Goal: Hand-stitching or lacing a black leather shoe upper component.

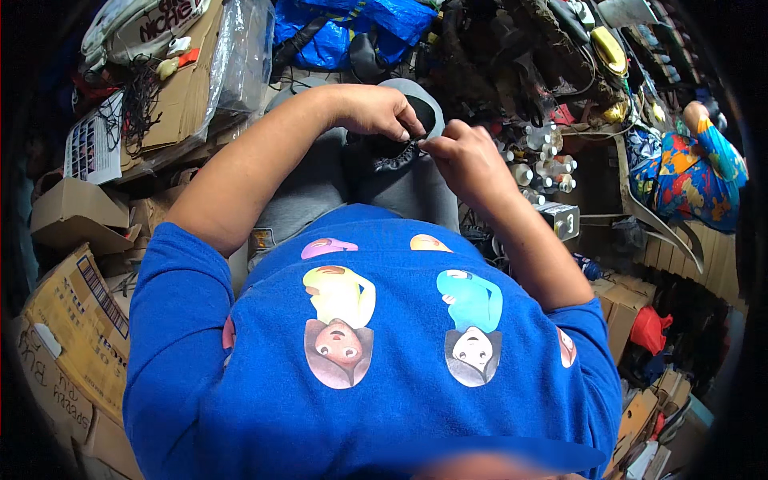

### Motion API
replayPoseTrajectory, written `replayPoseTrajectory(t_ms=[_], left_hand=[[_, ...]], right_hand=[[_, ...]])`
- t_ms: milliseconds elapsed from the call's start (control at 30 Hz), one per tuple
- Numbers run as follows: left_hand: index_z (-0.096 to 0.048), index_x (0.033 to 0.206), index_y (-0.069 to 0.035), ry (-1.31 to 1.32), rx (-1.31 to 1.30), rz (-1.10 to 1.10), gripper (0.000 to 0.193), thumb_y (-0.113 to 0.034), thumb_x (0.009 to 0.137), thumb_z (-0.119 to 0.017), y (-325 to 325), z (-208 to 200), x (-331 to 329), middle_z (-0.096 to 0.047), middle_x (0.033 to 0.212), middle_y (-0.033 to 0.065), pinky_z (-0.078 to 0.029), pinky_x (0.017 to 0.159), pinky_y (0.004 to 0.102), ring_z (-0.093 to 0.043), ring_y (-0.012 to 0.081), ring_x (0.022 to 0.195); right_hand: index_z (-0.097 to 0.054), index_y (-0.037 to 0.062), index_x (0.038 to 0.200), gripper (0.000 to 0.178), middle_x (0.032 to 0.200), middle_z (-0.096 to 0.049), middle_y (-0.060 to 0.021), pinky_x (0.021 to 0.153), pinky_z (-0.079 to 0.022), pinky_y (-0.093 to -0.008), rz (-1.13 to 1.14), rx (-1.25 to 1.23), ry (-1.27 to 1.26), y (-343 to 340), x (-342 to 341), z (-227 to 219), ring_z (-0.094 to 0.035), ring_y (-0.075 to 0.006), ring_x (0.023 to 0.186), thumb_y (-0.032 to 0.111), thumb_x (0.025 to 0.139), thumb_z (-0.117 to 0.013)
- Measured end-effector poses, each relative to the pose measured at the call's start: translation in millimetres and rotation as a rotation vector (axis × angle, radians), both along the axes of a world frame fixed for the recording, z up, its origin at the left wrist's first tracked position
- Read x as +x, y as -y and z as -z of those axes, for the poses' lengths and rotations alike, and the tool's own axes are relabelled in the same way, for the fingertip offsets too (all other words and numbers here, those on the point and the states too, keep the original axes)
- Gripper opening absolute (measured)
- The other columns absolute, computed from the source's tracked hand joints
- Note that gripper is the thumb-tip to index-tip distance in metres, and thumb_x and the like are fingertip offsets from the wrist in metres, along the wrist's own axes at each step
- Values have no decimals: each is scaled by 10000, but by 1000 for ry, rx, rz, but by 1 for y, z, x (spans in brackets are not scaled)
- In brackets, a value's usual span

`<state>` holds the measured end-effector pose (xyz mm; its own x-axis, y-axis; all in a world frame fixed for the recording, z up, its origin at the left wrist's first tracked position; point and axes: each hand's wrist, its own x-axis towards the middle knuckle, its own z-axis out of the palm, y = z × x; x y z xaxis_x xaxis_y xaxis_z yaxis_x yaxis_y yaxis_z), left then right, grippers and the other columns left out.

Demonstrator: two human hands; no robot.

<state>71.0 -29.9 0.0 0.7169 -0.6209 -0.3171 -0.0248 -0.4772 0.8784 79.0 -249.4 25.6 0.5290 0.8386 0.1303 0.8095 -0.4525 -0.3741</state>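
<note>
A black shoe (384, 166) rests on my lap, held between my knees in grey trousers. Along its edge runs a row of lacing or stitching, too small to make out clearly. My left hand (379, 112) reaches over from the far side, fingers curled down and gripping the shoe near that edge. Close beside it, my right hand (474, 164) is closed in a pinch at the shoe's right side. Whatever thin thing sits between its thumb and forefinger is too small to name. The fingertips of both hands nearly meet over the shoe.
Several small clear bottles (552, 168) and a metal tin (560, 220) stand to my right. Beyond my knees lies a blue plastic bag (352, 32). Cardboard boxes (76, 216) crowd the left. A person in a colourful top (692, 172) is at the far right.
</note>
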Motion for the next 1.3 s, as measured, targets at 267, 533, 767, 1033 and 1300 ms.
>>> replayPoseTrajectory(t_ms=[267, 533, 767, 1033, 1300], left_hand=[[-615, 1089, -28, 65, 63, -22, 378, -42, 712, -634, 6, -6, 6, -666, 939, 113, -454, 814, 312, -601, 154, 869], [-626, 847, -57, 608, 117, -483, 221, -135, 671, -734, 1, 10, -36, -556, 883, 98, -455, 755, 343, -563, 268, 851], [-592, 880, -47, 358, 125, -341, 166, -112, 745, -662, -6, 3, -41, -583, 830, 110, -464, 698, 336, -583, 257, 782], [-537, 799, -40, -206, -971, -1120, 283, -249, 951, -423, -21, -4, -41, -559, 720, 30, -449, 755, 349, -548, 198, 679], [-479, 690, -91, -441, -1079, -1022, 366, -312, 968, -394, -38, 31, -38, -455, 602, 11, -470, 720, 369, -461, 140, 568]], right_hand=[[-672, 110, 812, 147, 837, -590, -101, 716, -459, -384, -158, -271, -5, -20, 24, 5, -580, -290, 827, 58, 737, -556], [-618, 10, 1046, 343, 883, -589, -7, 794, -415, -230, 242, 334, -1338, 22, 43, 31, -536, -89, 845, 310, 900, -535], [-612, 54, 804, 173, 858, -511, -40, 702, -412, -267, 157, 366, -519, 15, 35, 72, -502, -141, 808, 184, 750, -714], [-520, 85, 752, 378, 728, -527, -43, 775, -435, -371, 412, 1434, -2023, 3, 35, 57, -514, -180, 719, 400, 939, -425], [-469, 110, 655, 399, 587, -467, -20, 742, -431, -361, 187, 1045, -1936, 41, 32, 78, -458, -145, 548, 402, 927, -464]])
